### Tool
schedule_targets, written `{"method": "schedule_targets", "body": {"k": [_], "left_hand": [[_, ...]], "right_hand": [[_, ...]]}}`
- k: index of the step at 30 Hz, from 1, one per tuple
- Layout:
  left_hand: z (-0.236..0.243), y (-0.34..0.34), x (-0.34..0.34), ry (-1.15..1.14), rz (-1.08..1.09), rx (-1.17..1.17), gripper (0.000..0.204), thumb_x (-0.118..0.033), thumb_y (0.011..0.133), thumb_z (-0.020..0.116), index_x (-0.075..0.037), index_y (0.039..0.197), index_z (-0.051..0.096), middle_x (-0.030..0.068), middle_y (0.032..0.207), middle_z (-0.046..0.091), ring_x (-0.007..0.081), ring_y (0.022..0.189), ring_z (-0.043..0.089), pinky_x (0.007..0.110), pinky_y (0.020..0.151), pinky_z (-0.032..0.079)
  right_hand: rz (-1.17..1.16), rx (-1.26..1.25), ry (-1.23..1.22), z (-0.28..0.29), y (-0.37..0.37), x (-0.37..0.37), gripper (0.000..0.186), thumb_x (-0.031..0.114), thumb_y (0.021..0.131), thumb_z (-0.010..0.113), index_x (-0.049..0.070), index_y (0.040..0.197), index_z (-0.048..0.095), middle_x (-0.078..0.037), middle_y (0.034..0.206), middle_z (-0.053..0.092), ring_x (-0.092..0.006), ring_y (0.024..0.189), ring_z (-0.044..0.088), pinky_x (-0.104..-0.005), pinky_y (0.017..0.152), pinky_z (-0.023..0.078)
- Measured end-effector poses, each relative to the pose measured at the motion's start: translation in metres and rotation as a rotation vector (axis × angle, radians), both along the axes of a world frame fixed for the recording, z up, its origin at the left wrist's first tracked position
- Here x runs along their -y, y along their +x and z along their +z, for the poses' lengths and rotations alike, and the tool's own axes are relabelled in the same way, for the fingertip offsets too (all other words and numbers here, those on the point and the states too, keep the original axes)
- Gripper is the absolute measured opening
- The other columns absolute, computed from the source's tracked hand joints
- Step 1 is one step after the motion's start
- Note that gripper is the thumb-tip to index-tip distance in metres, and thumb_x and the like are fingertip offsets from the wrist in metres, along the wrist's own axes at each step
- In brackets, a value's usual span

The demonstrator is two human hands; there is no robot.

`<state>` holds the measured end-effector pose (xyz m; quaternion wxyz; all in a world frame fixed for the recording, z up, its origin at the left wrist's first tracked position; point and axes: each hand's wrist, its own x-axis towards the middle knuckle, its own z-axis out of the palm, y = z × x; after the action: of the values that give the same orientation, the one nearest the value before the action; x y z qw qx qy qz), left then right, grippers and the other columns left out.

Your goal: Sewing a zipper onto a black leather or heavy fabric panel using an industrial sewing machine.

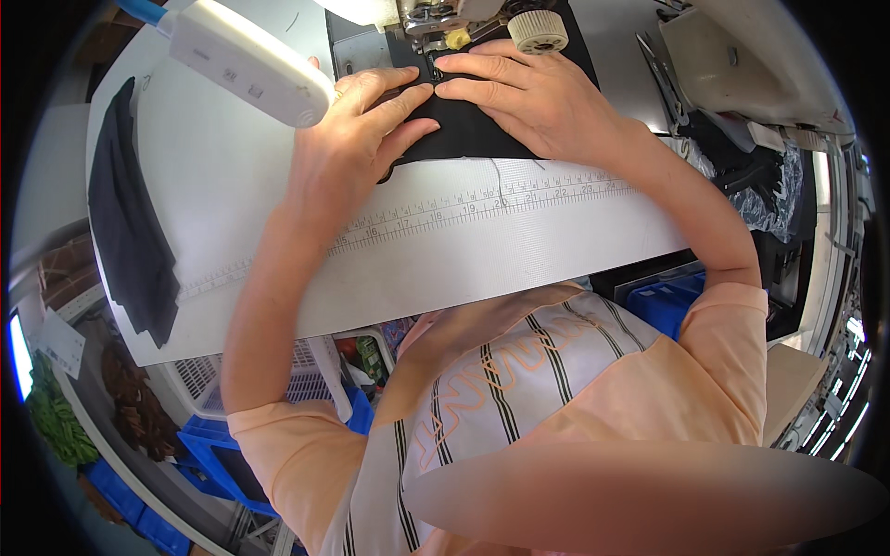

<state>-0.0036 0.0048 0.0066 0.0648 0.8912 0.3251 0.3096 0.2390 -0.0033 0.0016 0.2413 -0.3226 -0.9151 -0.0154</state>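
Along the table's left edge, dark cloth pieces (130,213) lie in a long narrow pile, the lower end near the front left corner. Below that corner, off the table (218,176): green bundle (60,417), brown bundle (139,398), then a white basket (311,371) by a blue crate (213,454), just under the front edge. White device (250,65) with a blue cable (139,9) hangs over the table's left part, overlapping the left hand (357,120) in view. Left hand: palm down, fingers spread, thumb apart, fingertips on the black fabric (482,134); no pinch seen. Fabric lies flat under the sewing machine (436,14), mid-table left to right, well back from the front edge. Yellow part (458,39) and ridged knob (540,32) show on the machine. Ruler scale (436,219) runs between fabric and front edge; loose thread (501,185) lies across it. Right hand (547,102): palm down on the fabric, fingers straight and slightly parted, tips near the left hand's; cannot tell where its thumb is. Towards the right edge, metal tool (660,79), then clear plastic (783,190) around dark stuff. Blue item (666,301) below the front right corner.
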Motion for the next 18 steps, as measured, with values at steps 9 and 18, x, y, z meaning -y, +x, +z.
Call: {"method": "schedule_targets", "body": {"k": [9, 18], "left_hand": [[-0.003, 0.001, -0.011, 0.032, 0.059, -0.051, 0.026, -0.027, 0.08, 0.075, -0.014, 0.103, 0.073, -0.0023, 0.107, 0.068, 0.0197, 0.097, 0.064, 0.058, 0.105, 0.032], [-0.005, 0.0, -0.005, 0.053, 0.02, -0.018, 0.024, -0.026, 0.081, 0.074, -0.014, 0.102, 0.074, -0.0015, 0.106, 0.068, 0.0206, 0.093, 0.065, 0.056, 0.103, 0.035]], "right_hand": [[-0.244, -0.932, -1.386, 0.024, 0.005, -0.017, 0.026, 0.028, 0.095, 0.06, 0.005, 0.104, 0.065, -0.005, 0.085, 0.066, -0.0036, 0.057, 0.056, -0.0186, 0.048, 0.043], [-0.156, -0.032, 0.049, -0.006, -0.011, 0.001, 0.03, 0.029, 0.087, 0.068, 0.016, 0.113, 0.069, -0.002, 0.113, 0.067, -0.0196, 0.109, 0.059, -0.033, 0.089, 0.05]]}}
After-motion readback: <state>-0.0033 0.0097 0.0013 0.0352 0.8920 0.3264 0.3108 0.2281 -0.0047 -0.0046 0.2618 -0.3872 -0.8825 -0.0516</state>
